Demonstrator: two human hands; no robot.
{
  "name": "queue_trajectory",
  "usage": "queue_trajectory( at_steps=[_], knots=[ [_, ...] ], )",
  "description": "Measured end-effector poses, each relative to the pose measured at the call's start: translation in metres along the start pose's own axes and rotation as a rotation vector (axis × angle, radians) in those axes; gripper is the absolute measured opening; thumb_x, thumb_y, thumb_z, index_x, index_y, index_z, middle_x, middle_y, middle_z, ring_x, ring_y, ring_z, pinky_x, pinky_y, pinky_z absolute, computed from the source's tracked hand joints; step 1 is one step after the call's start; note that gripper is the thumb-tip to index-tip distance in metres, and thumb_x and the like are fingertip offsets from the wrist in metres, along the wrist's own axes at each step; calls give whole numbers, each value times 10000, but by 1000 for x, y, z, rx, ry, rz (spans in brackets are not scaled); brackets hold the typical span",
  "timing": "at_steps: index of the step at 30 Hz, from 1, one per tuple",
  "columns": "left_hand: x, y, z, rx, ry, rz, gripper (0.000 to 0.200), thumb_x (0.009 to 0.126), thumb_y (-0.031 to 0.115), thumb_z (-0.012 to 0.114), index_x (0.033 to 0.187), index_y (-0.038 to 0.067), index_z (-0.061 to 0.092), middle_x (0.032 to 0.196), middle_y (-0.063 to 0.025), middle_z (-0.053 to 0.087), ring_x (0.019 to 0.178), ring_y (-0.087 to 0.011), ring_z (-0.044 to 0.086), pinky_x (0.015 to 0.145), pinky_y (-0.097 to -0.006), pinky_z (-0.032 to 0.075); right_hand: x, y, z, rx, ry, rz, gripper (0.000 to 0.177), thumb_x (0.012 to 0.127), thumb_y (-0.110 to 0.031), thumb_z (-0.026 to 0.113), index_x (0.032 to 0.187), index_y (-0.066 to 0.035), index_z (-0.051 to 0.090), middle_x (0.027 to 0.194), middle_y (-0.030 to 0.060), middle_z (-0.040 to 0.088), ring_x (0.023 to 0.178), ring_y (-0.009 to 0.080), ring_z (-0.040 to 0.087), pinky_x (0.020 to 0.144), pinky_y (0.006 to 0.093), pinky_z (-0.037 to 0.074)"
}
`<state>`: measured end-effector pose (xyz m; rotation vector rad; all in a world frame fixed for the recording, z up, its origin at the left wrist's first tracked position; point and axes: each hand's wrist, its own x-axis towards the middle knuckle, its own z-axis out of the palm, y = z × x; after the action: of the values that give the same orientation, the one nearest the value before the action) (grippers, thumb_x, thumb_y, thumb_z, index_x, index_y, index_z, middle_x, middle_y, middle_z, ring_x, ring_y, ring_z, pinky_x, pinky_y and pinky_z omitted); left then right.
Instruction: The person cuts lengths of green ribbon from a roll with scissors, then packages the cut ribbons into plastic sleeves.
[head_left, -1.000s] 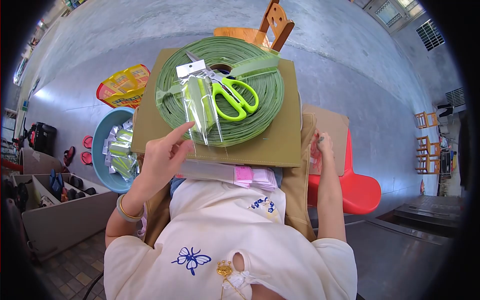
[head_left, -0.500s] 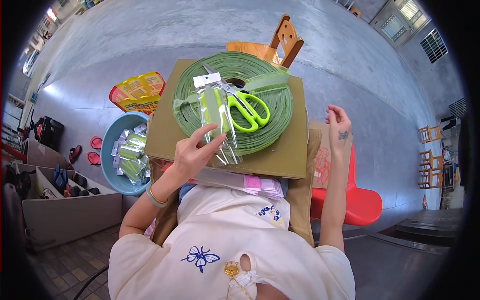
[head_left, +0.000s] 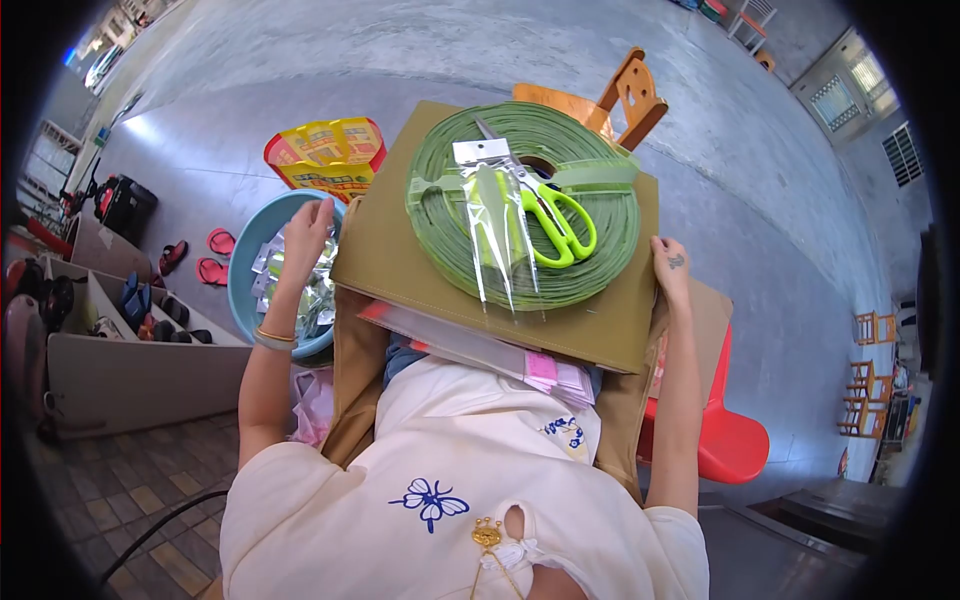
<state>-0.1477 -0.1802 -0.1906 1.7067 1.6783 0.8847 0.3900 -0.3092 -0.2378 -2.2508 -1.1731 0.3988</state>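
On the olive box (head_left: 390, 250) across my lap lies a large roll of green ribbon (head_left: 440, 240). Green-handled scissors (head_left: 560, 225) rest on the roll, blades toward the far side. Beside them lies a clear plastic packet (head_left: 490, 215) with a white header and green contents. My left hand (head_left: 308, 235) is over the rim of the blue basin (head_left: 240, 290), left of the box, its fingers curled together; what they hold, if anything, is hidden. At the box's right edge, my right hand (head_left: 670, 265) has its fingers curled against the side.
Several similar packets (head_left: 310, 295) fill the basin. A yellow and red bag (head_left: 330, 150) stands behind it. A wooden chair (head_left: 630, 95) is beyond the box, and a red chair (head_left: 735, 440) at the right. Left are a shoe rack (head_left: 150, 380) and red slippers (head_left: 212, 270).
My left hand has left the packet on the roll and moved left over the basin. My right hand has come in to the box's right edge. The view has shifted.
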Motion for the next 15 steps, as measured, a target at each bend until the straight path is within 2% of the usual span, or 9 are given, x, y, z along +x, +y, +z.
queue_trajectory(
  at_steps=[1,2,5,6,9,10,13,15],
  knots=[
    [1,-4,-6,-138,-178,-244,547,865,458,502,1151,-8,520,839,-137,605,673,-192,604,507,-289,489,3,-3,0,25,-55,63,426,844,-276,521,1099,65,533,1001,247,600,945,326,588,800,370,445],
    [-6,-8,-4,-120,-264,-291,601,874,506,461,1101,-47,525,800,-106,613,659,-163,600,475,-267,478,7,-5,-3,-49,-107,91,473,875,-317,494,1169,53,497,1026,221,606,948,298,590,796,361,449],
    [-19,-9,2,-234,-350,-384,606,871,512,463,1036,-68,529,822,-116,610,681,-166,604,497,-267,488,15,-18,-1,508,-259,387,495,902,-354,466,1173,59,491,1040,178,606,942,266,586,789,352,456],
    [-22,-9,8,-255,-309,-396,558,868,480,493,965,-67,544,837,-152,616,688,-213,608,550,-299,496,25,-2,6,613,-319,364,509,920,-362,440,1185,72,469,1058,156,588,947,244,576,781,345,462],
    [-30,-3,20,134,-36,121,503,864,426,528,930,-72,563,856,-202,612,693,-277,609,606,-337,488,29,1,8,561,-347,351,523,924,-382,431,1180,72,469,1052,161,587,952,240,577,797,357,470],
    [-31,3,21,287,172,325,449,860,374,552,897,-74,572,829,-232,612,721,-320,611,651,-353,475,30,-1,8,651,-362,399,531,922,-398,429,1177,66,475,1054,160,587,952,236,578,796,361,476],
    [-33,26,5,320,-66,111,484,870,389,529,904,-93,551,751,-207,613,644,-333,613,608,-364,479,30,-9,2,866,-379,508,567,911,-444,428,1166,58,488,1057,158,588,949,231,583,792,372,492],
    [-33,30,-1,360,-253,-30,524,880,425,497,901,-96,548,685,-170,604,542,-300,599,520,-345,474,29,-22,3,937,-351,526,601,898,-474,437,1156,66,492,1059,158,588,946,231,587,789,379,501]
  ],
)
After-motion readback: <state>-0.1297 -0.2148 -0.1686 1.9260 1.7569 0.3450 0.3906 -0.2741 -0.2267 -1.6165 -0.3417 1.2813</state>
